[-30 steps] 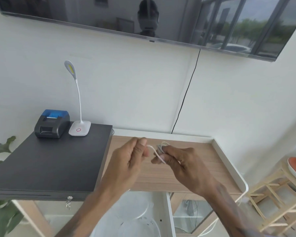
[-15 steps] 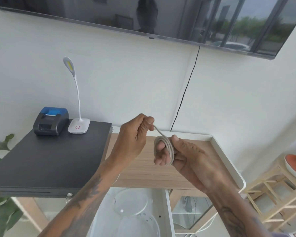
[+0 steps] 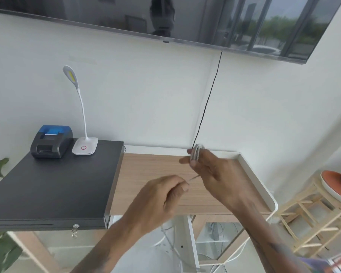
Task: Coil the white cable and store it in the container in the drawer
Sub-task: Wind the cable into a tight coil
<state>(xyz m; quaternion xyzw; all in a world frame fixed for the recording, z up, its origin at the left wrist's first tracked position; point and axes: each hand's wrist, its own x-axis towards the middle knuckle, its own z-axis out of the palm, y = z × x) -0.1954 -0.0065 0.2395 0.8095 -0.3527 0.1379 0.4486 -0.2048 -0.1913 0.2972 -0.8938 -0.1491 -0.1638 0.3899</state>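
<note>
The white cable (image 3: 196, 153) is wound in several loops around the fingers of my right hand (image 3: 215, 175), held above the wooden desk top (image 3: 146, 174). A short free stretch of it runs down and left to my left hand (image 3: 161, 196), which pinches its end between thumb and forefinger. Under the desk's front edge the open white drawer (image 3: 189, 243) shows, with clear round containers (image 3: 165, 241) inside, partly hidden by my left forearm.
A black cash drawer (image 3: 53, 190) sits at the left with a small receipt printer (image 3: 51, 141) and a white desk lamp (image 3: 83, 133) on it. A black cord (image 3: 207, 99) hangs from the wall screen. A wooden stool (image 3: 313, 219) stands at the right; plant leaves at the left.
My left hand has dropped from above the coil to below and left of it, drawing the free end down. My right hand with the coil has shifted right and up.
</note>
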